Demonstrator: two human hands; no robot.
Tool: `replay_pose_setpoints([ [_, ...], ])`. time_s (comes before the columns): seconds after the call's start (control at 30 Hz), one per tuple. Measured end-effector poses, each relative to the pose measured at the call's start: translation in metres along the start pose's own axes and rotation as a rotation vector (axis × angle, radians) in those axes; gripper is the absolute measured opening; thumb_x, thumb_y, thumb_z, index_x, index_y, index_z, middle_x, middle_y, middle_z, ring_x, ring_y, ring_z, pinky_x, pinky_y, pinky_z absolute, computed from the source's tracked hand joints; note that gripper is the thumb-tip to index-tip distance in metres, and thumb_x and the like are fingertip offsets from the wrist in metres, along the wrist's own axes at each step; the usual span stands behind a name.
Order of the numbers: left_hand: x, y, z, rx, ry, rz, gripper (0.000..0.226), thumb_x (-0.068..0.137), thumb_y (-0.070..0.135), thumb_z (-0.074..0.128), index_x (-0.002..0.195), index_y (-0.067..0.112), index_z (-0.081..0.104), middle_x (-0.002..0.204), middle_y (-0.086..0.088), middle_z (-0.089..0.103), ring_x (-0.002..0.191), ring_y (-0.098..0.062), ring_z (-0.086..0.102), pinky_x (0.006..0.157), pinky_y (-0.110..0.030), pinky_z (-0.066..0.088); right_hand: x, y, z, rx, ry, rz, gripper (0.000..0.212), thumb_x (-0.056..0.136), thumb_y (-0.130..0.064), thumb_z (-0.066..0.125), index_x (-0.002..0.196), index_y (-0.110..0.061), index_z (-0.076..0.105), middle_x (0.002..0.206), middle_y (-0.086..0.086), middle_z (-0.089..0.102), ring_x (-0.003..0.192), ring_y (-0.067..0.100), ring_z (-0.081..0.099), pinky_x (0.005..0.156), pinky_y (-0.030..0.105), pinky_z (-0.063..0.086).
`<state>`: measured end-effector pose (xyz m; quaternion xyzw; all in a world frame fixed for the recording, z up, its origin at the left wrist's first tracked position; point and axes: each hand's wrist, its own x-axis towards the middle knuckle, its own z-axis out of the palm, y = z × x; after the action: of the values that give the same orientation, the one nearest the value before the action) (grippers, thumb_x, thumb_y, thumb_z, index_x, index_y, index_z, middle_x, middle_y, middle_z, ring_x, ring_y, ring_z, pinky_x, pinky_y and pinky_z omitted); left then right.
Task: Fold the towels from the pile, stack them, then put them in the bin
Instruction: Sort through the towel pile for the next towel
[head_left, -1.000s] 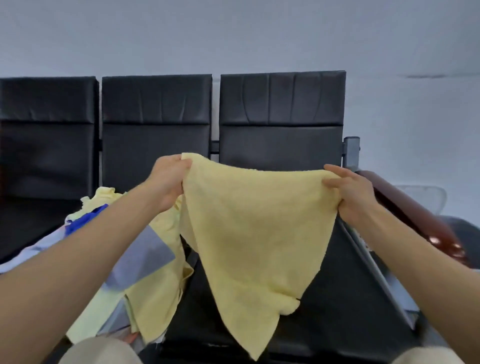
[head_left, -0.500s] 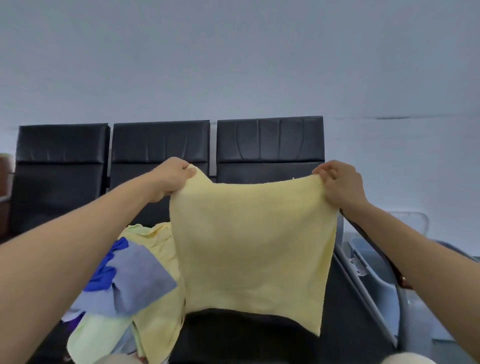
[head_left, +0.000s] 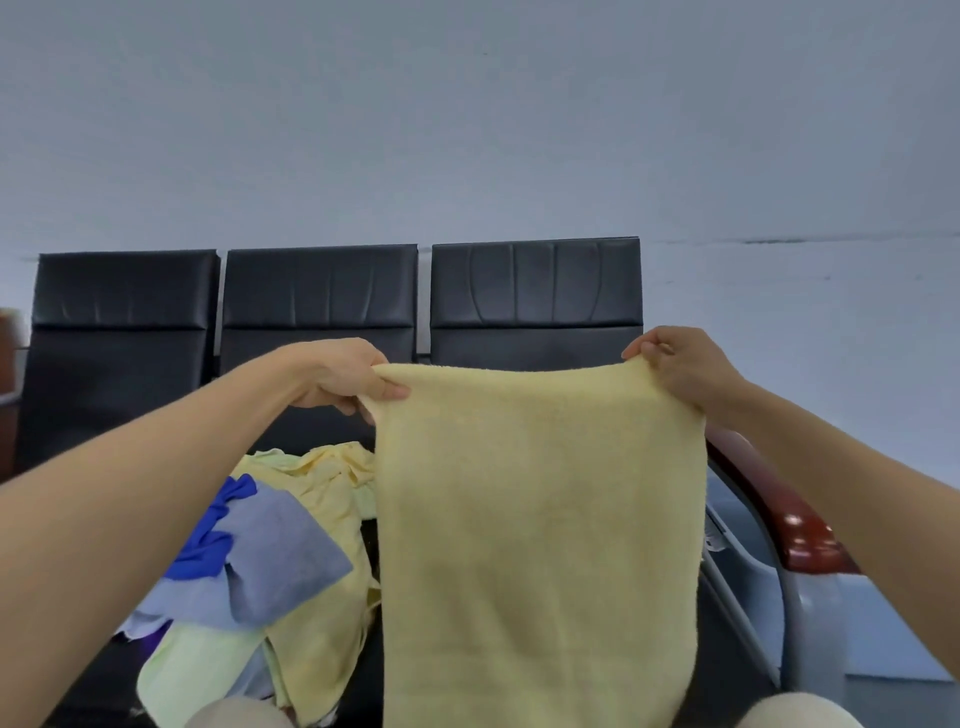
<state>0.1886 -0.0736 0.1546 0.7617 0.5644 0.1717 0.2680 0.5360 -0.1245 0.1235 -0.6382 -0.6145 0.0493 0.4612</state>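
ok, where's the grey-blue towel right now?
Head view, lower left: the grey-blue towel lies on the pile, beside a royal-blue cloth and just left of the held-up yellow towel.

Bare along both forearms (head_left: 156, 493) down to left hand (head_left: 337, 379) and right hand (head_left: 685, 364). Clad at the knees (head_left: 236, 713) in pale beige; kind of cloth unclear.
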Motion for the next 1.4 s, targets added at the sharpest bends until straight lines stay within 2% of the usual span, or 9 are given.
replay_pose_setpoints([
  [0.1,0.002,-0.003,0.002,-0.026,0.062,0.011,0.008,0.093,0.016,0.062,0.099,0.010,0.062,0.102,-0.007,0.066,0.096,-0.021,0.062,0.084,-0.033,0.053,-0.001,0.001,-0.005,-0.004,-0.076,-0.012,0.033,0.102,-0.015,0.040,0.093,-0.017,0.071,0.108,-0.002,0.064,0.106,0.016,0.054,0.086,0.026,0.035],
  [0.2,0.000,-0.005,0.004,-0.189,0.169,0.017,0.008,0.090,0.011,0.065,0.098,0.010,0.062,0.100,-0.009,0.067,0.094,-0.023,0.065,0.078,-0.034,0.056,-0.002,-0.002,-0.010,-0.035,-0.134,-0.038,0.032,0.102,-0.019,0.042,0.094,-0.015,0.073,0.110,0.000,0.064,0.107,0.018,0.054,0.090,0.028,0.038],
  [0.4,0.001,-0.014,0.004,-0.563,0.328,-0.033,0.011,0.091,0.013,0.064,0.102,0.010,0.063,0.108,-0.014,0.066,0.097,-0.027,0.064,0.070,-0.035,0.053,-0.006,-0.006,-0.021,-0.020,-0.346,0.049,0.036,0.088,-0.059,0.055,0.095,-0.030,0.074,0.104,-0.014,0.064,0.097,0.002,0.058,0.082,0.024,0.042],
  [0.57,0.001,-0.015,0.006,-0.535,0.212,-0.063,0.023,0.099,0.025,0.053,0.103,0.008,0.068,0.105,-0.012,0.067,0.092,-0.024,0.063,0.075,-0.036,0.053,-0.001,-0.004,-0.023,-0.254,-0.472,-0.052,0.018,0.082,-0.033,0.075,0.099,-0.026,0.073,0.102,-0.014,0.063,0.099,0.009,0.057,0.088,0.024,0.041],
  [0.7,-0.003,-0.015,0.008,-0.393,0.086,0.021,0.025,0.084,0.027,0.071,0.101,0.009,0.071,0.097,-0.007,0.073,0.092,-0.020,0.067,0.082,-0.034,0.054,0.004,-0.001,-0.011,-0.510,-0.346,-0.164,0.018,0.094,-0.028,0.061,0.095,-0.015,0.072,0.084,-0.007,0.058,0.091,0.018,0.055,0.073,0.025,0.041],
  [0.8,0.004,-0.017,0.015,-0.078,0.285,0.072,0.014,0.080,0.019,0.078,0.090,0.012,0.072,0.094,-0.003,0.069,0.091,-0.020,0.064,0.076,-0.031,0.053,0.008,0.003,-0.005,-0.577,-0.268,-0.163,0.023,0.099,-0.026,0.053,0.104,-0.011,0.070,0.108,0.003,0.055,0.103,0.021,0.051,0.089,0.034,0.043],
  [0.93,0.012,-0.012,0.021,0.031,0.527,0.157,0.015,0.081,0.018,0.076,0.092,0.008,0.075,0.091,-0.003,0.067,0.082,-0.014,0.056,0.074,-0.029,0.040,0.004,0.003,-0.001,-0.680,-0.162,-0.159,0.024,0.099,-0.011,0.042,0.109,-0.013,0.064,0.100,0.006,0.062,0.088,0.025,0.054,0.075,0.033,0.042],
  [1.17,0.016,-0.011,0.022,0.161,0.663,0.249,0.016,0.086,0.018,0.071,0.098,0.008,0.075,0.095,-0.007,0.071,0.085,-0.017,0.058,0.077,-0.030,0.043,0.007,0.005,0.001,-0.588,0.038,-0.145,0.024,0.097,-0.011,0.048,0.109,-0.013,0.069,0.102,0.014,0.064,0.088,0.032,0.060,0.075,0.036,0.050],
  [1.4,0.014,-0.013,0.020,0.290,0.673,0.301,0.020,0.095,0.020,0.059,0.107,0.006,0.069,0.099,-0.011,0.069,0.092,-0.026,0.062,0.077,-0.033,0.045,0.010,0.002,-0.001,-0.505,0.074,-0.106,0.011,0.091,-0.021,0.063,0.093,-0.011,0.067,0.093,0.013,0.062,0.084,0.030,0.058,0.069,0.032,0.043],
])
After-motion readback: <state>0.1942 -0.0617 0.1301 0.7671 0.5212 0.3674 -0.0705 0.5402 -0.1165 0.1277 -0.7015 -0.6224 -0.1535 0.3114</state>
